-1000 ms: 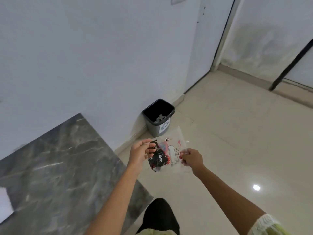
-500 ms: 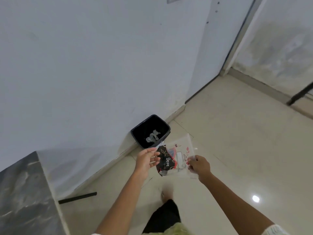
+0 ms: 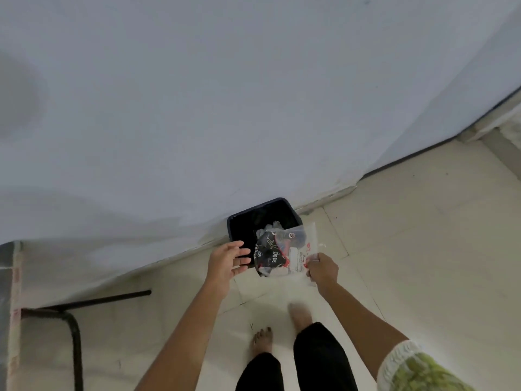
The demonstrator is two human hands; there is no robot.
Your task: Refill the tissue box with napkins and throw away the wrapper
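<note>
Nearest to me, at 6 o'clock: two bare feet [image 3: 262, 341] on the tiled floor [image 3: 423, 249], black trouser legs [image 3: 321, 359] above them. The right foot is blurred. A green patterned sleeve [image 3: 417, 368] shows at 4 o'clock.

Both forearms reach forward toward 12 o'clock. Left hand [image 3: 225, 262]: fingers [image 3: 241, 251] spread apart, palm turned toward the wrapper, holding nothing. I can't tell whether its fingertips touch the wrapper's left edge; they look just beside it.

Right hand [image 3: 322, 268]: fingers pinched together on the right edge of the wrapper [image 3: 282, 252]. The wrapper is crumpled clear plastic with black and red print, and it hangs between the two hands, up off the floor.

Just beyond the hands, at 12 o'clock: black bin [image 3: 248, 221], open top, standing against the base of the wall. The wrapper overlaps the bin's near-right part in my view, so it sits over the opening or right at its near rim; I can't tell which. Crumpled pale scraps [image 3: 272, 225] lie inside the bin.

At 8 o'clock: black metal leg frame [image 3: 73, 331] and a sliver of the worktop [image 3: 5, 277] edge at the far left.

Farthest: plain white wall [image 3: 225, 94] filling the upper half, with the skirting line running up to 2 o'clock.
</note>
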